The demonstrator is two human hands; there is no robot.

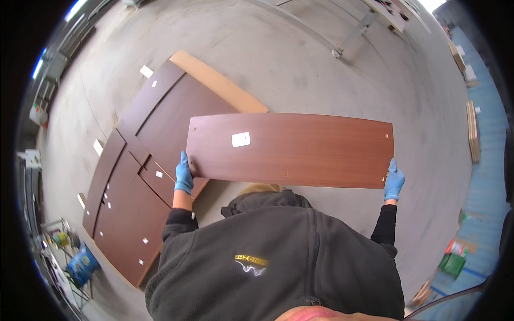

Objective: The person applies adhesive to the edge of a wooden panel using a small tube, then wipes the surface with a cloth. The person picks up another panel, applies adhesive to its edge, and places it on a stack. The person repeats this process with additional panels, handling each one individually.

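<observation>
I hold a long reddish-brown wooden panel (300, 150) level in front of me, above the concrete floor. It carries a small white sticker and a few drilled holes near its ends. My left hand (183, 175), in a blue glove, grips the panel's left end. My right hand (394, 181), also blue-gloved, grips its right end. Both sleeves are black.
Several more reddish-brown panels (134, 176) lie on the floor to my left, partly on a sheet of brown cardboard (225, 85). A blue bag (83, 265) sits at lower left. A wheeled metal frame (348, 37) stands ahead, and boards (473, 134) lie at right.
</observation>
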